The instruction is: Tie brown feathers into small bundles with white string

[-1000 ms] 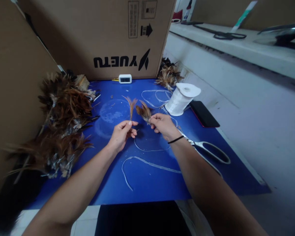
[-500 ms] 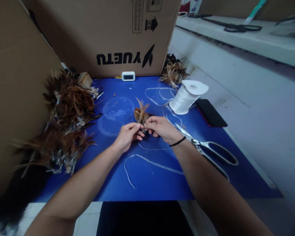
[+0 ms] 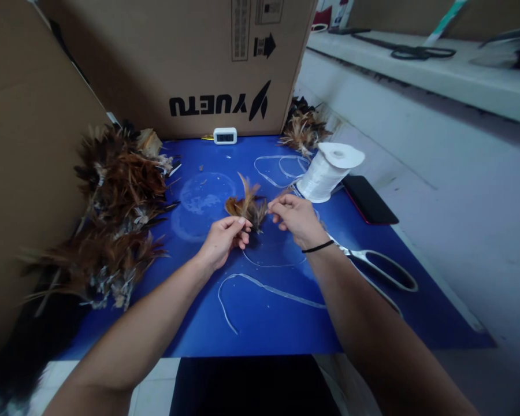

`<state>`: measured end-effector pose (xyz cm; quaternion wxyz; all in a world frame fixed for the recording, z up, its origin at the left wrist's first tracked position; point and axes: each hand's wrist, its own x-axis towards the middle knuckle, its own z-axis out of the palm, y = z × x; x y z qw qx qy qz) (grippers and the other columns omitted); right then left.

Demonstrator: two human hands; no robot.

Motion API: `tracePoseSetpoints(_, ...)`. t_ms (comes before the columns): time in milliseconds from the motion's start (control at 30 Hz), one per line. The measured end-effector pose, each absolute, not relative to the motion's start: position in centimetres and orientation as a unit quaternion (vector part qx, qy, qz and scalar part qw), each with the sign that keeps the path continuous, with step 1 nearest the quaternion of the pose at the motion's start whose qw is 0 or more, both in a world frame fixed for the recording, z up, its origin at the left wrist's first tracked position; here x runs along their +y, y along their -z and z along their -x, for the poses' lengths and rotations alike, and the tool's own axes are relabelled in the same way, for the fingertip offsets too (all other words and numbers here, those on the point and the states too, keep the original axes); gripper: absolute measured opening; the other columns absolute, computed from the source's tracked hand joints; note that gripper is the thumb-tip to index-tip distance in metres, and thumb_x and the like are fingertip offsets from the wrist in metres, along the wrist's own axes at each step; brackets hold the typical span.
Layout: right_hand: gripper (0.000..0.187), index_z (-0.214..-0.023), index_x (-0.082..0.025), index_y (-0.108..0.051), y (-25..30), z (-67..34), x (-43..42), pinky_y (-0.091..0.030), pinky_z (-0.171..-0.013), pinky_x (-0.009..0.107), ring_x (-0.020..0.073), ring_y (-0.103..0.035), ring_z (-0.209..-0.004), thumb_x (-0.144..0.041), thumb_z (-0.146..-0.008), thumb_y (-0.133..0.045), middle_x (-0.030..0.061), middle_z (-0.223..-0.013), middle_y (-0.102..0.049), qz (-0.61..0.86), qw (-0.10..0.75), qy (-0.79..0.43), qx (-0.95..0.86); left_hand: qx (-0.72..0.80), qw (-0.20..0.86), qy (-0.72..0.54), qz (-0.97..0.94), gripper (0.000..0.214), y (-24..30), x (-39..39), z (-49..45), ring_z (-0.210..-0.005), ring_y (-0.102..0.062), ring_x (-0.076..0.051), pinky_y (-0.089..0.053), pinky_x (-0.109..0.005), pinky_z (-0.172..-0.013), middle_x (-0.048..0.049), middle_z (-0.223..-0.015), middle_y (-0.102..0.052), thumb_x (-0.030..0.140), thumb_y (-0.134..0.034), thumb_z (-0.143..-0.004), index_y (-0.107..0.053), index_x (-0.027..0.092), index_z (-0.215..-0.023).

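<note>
A small bunch of brown feathers (image 3: 246,203) is over the middle of the blue table (image 3: 286,329). My left hand (image 3: 229,237) pinches the lower edge of this bunch between thumb and fingers. To the right of the bunch, my right hand (image 3: 297,219) has its thumb and fingertips pressed together. What lies in that pinch is too small to make out. A thin white ribbon (image 3: 281,293) curls on the table below both hands. Large scissors (image 3: 381,261) lie partly behind my right forearm, their blades mostly hidden by it.
A white ribbon spool (image 3: 327,173) stands at the right beside a dark phone (image 3: 370,199). Heaps of brown feathers (image 3: 121,185) lie on the left, and another feather pile (image 3: 304,130) sits at the back. A small white digital clock (image 3: 225,136) stands before a cardboard box (image 3: 156,58).
My right hand has drawn away to the right and slightly up from my left hand. The feathers in the bunch have spread wider. My left hand has barely moved.
</note>
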<state>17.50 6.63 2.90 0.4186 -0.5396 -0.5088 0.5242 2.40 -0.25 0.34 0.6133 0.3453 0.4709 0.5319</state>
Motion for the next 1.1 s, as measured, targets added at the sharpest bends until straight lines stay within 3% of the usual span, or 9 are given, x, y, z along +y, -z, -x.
tracePoseSetpoints(333,0.019,-0.058,-0.015,-0.053,-3.9,-17.1,5.0,-0.027,-0.034,0.017,0.0044,-0.041,-0.04,-0.024,-0.065,-0.068,-0.0038,-0.049,-0.05,0.455,0.38,-0.63,-0.502,0.445,0.608,-0.555,-0.353,0.03,0.0,-0.2,-2.5,-0.046,-0.048,-0.004,-0.032,-0.016,-0.037,-0.0022,-0.068,-0.058,0.039,-0.066,-0.074,-0.064,0.01,-0.081)
tracePoseSetpoints(567,0.016,-0.062,-0.015,-0.058,-3.1,-15.9,4.4,-0.029,-0.037,0.019,0.0044,-0.039,-0.038,-0.026,-0.065,-0.069,-0.0063,-0.044,-0.048,0.465,0.413,-0.584,-0.522,0.448,0.614,-0.54,-0.36,0.032,-0.2,-0.3,-2.6,-0.046,-0.05,-0.005,-0.032,-0.017,-0.037,-0.0041,-0.067,-0.061,0.039,-0.066,-0.074,-0.065,0.008,-0.081)
tracePoseSetpoints(800,0.013,-0.064,-0.014,-0.061,-2.2,-15.2,4.3,-0.04,-0.047,0.022,0.0085,-0.051,-0.047,-0.026,-0.064,-0.067,-0.0014,-0.055,-0.059,0.47,0.461,-0.529,-0.534,0.449,0.606,-0.54,-0.374,0.032,0.0,-0.3,-2.7,-0.046,-0.05,-0.006,-0.031,-0.017,-0.036,-0.0046,-0.069,-0.063,0.04,-0.065,-0.075,-0.065,0.009,-0.081)
tracePoseSetpoints(933,0.014,-0.064,-0.014,-0.062,-1.2,-14.8,4.2,-0.045,-0.055,0.025,0.0125,-0.058,-0.055,-0.028,-0.064,-0.066,0.0017,-0.06,-0.064,0.488,0.472,-0.481,-0.555,0.458,0.597,-0.53,-0.391,0.033,0.1,-0.3,-2.7,-0.042,-0.047,-0.006,-0.032,-0.018,-0.037,-0.003,-0.058,-0.059,0.042,-0.061,-0.077,-0.064,0.009,-0.074)
tracePoseSetpoints(1100,0.017,-0.065,-0.016,-0.062,-1.3,-14.5,3.7,-0.045,-0.053,0.025,0.0116,-0.056,-0.051,-0.032,-0.067,-0.065,-0.0002,-0.055,-0.061,0.489,0.468,-0.482,-0.555,0.46,0.59,-0.532,-0.397,0.032,0.3,-0.3,-2.8,-0.04,-0.045,-0.006,-0.031,-0.017,-0.037,-0.0004,-0.051,-0.055,0.042,-0.061,-0.077,-0.063,0.01,-0.071)
